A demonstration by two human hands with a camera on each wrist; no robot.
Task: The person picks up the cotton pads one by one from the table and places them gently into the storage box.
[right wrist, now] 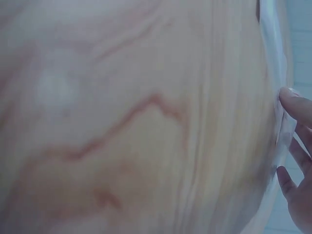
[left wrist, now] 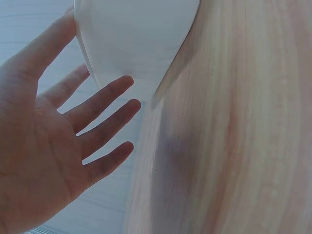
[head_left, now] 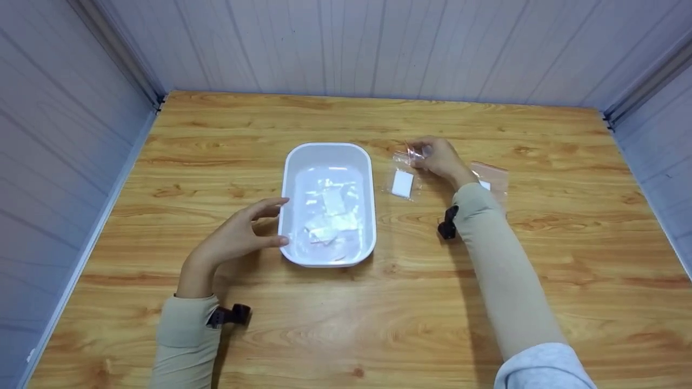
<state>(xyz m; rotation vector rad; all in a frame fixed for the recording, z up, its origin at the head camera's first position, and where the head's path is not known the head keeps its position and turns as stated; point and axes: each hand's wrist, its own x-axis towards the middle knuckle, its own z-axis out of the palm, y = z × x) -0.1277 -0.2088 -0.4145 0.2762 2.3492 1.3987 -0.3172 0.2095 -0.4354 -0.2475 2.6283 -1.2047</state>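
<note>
While the right hand pinches a clear bag, white block inside, left hand loosely spread, touching a white tub

The tub looks smooth, glossy plastic, the surface beneath it satiny grained wood, the bag right of it shiny film.

Tub left of bag
</note>
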